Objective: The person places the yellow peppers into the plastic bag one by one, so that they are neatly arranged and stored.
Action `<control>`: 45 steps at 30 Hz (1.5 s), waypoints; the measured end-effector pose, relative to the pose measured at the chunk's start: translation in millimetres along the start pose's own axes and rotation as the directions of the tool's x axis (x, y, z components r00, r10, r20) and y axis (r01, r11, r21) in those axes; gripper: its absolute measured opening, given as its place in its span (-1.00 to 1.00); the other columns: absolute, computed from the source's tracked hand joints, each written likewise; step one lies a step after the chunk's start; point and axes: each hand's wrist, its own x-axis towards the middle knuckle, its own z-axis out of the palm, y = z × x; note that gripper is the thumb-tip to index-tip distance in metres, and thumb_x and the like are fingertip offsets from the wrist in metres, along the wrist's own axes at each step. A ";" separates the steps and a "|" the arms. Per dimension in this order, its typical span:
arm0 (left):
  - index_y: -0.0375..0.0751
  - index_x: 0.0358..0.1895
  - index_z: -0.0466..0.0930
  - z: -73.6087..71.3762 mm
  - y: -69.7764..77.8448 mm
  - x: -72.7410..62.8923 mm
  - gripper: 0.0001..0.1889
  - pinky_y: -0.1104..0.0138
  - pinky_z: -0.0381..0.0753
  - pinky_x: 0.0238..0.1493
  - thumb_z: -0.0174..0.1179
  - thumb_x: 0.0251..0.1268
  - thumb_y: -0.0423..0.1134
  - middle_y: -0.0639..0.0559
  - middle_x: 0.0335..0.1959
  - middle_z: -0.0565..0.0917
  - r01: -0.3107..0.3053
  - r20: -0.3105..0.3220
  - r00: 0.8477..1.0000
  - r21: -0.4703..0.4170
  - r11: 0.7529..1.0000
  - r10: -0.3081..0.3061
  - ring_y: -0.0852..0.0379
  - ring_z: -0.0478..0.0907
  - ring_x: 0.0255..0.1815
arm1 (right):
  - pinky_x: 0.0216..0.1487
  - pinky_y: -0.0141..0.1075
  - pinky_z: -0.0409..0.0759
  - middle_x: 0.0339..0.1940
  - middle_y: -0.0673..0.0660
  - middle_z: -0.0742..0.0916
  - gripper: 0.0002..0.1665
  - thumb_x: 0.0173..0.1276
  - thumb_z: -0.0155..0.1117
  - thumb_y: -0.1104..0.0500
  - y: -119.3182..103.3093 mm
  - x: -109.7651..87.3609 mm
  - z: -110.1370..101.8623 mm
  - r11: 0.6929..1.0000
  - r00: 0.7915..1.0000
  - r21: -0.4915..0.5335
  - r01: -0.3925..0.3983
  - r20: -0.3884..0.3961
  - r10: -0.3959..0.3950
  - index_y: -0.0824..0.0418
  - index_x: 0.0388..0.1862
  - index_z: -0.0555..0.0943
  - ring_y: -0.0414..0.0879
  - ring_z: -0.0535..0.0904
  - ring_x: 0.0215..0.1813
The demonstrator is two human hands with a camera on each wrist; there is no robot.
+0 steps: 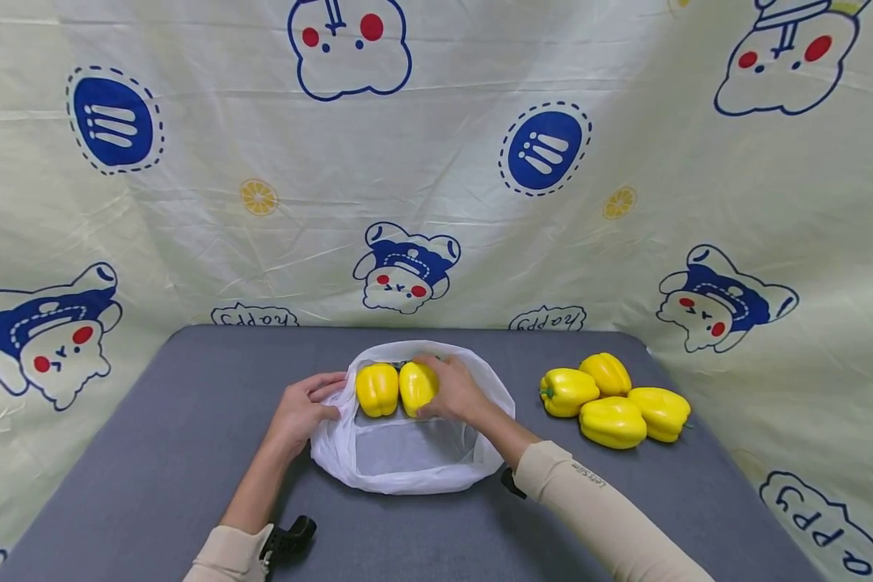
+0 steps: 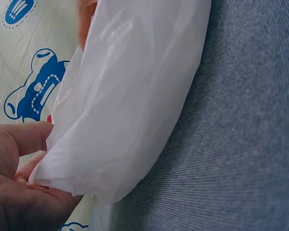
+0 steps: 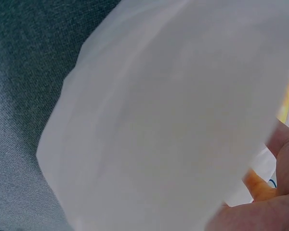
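A white plastic bag (image 1: 415, 482) sits on the table with its mouth spread wide. Two yellow bell peppers lie side by side inside it, toward the far wall. My right hand (image 1: 454, 390) reaches into the bag and grips the right-hand bell pepper (image 1: 416, 388); the left-hand bell pepper (image 1: 377, 390) is beside it. At the bag's left rim, my left hand (image 1: 301, 414) holds the plastic between thumb and fingers. In the right wrist view the bag's wall (image 3: 159, 120) hides most of the held pepper.
Several more yellow bell peppers (image 1: 613, 422) are grouped on the grey table (image 1: 189, 453), right of the bag. A patterned cloth (image 1: 436, 162) hangs behind the table and along its sides. Dark straps (image 1: 291, 537) are on the wrists.
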 end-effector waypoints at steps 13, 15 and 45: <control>-0.23 0.30 0.58 0.0 -0.8 0.5 -0.35 0.05 0.45 0.37 0.21 0.06 -0.68 -0.16 0.24 0.67 0.001 0.002 1.000 -0.005 1.000 -0.001 -0.10 0.45 0.45 | 0.28 0.09 0.55 0.28 0.30 0.49 0.08 -0.06 0.70 0.12 -2.4 -3.8 -7.9 1.000 1.000 -0.001 -0.004 0.003 0.004 -0.08 0.49 0.42 0.13 0.45 0.20; -0.23 0.30 0.58 -0.3 -0.7 0.5 -0.36 0.05 0.46 0.37 0.21 0.07 -0.68 -0.16 0.24 0.67 0.002 0.002 1.000 -0.004 1.000 -0.002 -0.10 0.45 0.45 | 0.29 0.10 0.55 0.31 0.31 0.48 0.07 -0.04 0.69 0.11 -3.6 -6.1 -12.4 1.000 1.000 0.007 -0.011 0.004 0.011 -0.10 0.49 0.42 0.15 0.45 0.21; -0.25 0.31 0.56 -3.7 1.8 -0.2 -0.36 0.07 0.45 0.37 0.24 0.06 -0.67 -0.17 0.26 0.66 0.008 0.005 1.000 0.008 1.000 -0.008 -0.10 0.45 0.46 | 0.05 0.08 0.68 0.27 0.34 0.53 0.00 0.06 0.61 0.02 45.7 -45.9 -78.1 0.998 0.995 -0.046 -0.044 -0.092 0.040 -0.04 0.51 0.39 0.21 0.50 0.21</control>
